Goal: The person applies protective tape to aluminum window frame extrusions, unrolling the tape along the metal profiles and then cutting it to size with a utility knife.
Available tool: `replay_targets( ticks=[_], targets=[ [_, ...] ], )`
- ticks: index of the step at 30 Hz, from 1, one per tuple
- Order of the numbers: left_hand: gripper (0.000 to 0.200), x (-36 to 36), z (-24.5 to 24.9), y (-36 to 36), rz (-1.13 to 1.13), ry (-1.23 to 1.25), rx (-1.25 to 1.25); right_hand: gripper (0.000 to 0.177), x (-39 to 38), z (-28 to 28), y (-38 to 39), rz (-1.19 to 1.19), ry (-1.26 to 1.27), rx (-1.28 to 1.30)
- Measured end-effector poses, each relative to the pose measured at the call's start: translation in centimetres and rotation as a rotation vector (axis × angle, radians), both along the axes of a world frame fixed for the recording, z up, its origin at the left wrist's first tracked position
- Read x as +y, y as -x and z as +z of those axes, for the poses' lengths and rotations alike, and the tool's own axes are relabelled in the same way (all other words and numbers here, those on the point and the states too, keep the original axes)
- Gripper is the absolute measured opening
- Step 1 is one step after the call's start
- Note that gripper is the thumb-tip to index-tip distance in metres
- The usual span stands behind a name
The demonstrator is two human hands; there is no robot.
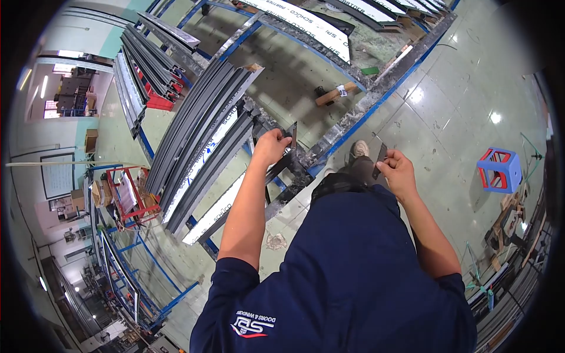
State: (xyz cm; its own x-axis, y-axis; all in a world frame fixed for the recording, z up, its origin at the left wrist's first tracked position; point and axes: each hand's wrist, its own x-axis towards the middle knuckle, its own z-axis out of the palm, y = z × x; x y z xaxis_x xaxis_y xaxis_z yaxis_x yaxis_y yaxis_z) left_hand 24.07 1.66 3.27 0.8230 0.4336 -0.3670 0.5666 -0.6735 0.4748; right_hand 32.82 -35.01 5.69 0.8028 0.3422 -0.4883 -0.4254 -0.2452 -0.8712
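My left hand (271, 146) is closed in a pinch on a small dark flat piece (294, 134), held upright by the corner of a blue-edged metal rack. Just beside that hand are the ends of long dark grey profiles (203, 126) with white printed film. My right hand (398, 170) pinches a dark flat strip (381, 157) between thumb and fingers, over the tiled floor in front of my body. The exact kind of both pieces is too small to make out.
The blue-edged rack (376, 112) runs diagonally ahead, with a wood block (335, 94) inside its frame. A blue and red plastic stool (500, 170) stands to the right. A red metal stand (132, 194) is at the left. Offcuts (509, 220) lie at the far right.
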Motion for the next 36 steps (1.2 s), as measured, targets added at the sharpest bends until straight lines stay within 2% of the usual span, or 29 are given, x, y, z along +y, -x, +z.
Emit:
replay_targets(
  ticks=[4,10,12,16,20,22,24,26,28,30,32,34,36],
  targets=[
    [0.042,-1.2,1.3,0.1,0.077,0.004,0.032,0.029,0.0,0.3,0.3,-0.038,-0.091,0.020],
    [0.036,0.5,0.5,-0.7,-0.055,-0.064,0.030,0.025,-1.6,0.0,-1.4,-0.005,-0.130,0.069],
    [0.031,1.7,0.8,-1.3,-0.092,0.117,0.176,0.023,-2.1,-0.1,-2.1,0.013,-0.108,0.057],
    [0.032,2.4,1.1,-1.7,-0.063,0.178,0.221,0.015,-2.8,-0.7,-2.8,0.042,-0.074,0.103],
    [0.029,0.6,2.6,-1.6,0.016,0.100,0.206,0.011,-1.9,-1.7,-2.8,0.095,-0.107,0.216],
    [0.031,1.1,1.6,-1.2,-0.032,0.073,0.209,0.009,-0.3,-0.2,-2.5,0.112,-0.100,0.269],
    [0.033,1.6,1.0,-1.1,-0.064,0.050,0.175,0.010,1.1,-0.2,-2.1,0.131,-0.123,0.228],
    [0.037,1.8,0.6,-0.4,-0.009,0.127,0.065,0.014,3.5,1.2,-1.5,0.083,-0.124,0.314],
    [0.038,1.0,1.3,-0.1,0.012,0.186,0.061,0.016,5.5,1.7,-0.5,0.035,-0.131,0.299],
    [0.037,0.0,1.1,0.3,0.043,0.034,0.005,0.023,7.3,2.2,0.2,-0.095,-0.164,0.350],
    [0.036,-1.1,0.6,1.0,0.096,0.019,-0.051,0.025,8.6,1.5,0.8,-0.042,-0.110,0.271],
    [0.032,-2.3,0.2,1.4,0.208,-0.061,-0.258,0.028,9.6,1.9,0.7,0.024,-0.070,0.199],
    [0.023,-3.2,-0.4,1.7,0.294,-0.057,-0.353,0.024,11.1,2.8,-1.2,0.160,-0.025,0.146]
  ],
)
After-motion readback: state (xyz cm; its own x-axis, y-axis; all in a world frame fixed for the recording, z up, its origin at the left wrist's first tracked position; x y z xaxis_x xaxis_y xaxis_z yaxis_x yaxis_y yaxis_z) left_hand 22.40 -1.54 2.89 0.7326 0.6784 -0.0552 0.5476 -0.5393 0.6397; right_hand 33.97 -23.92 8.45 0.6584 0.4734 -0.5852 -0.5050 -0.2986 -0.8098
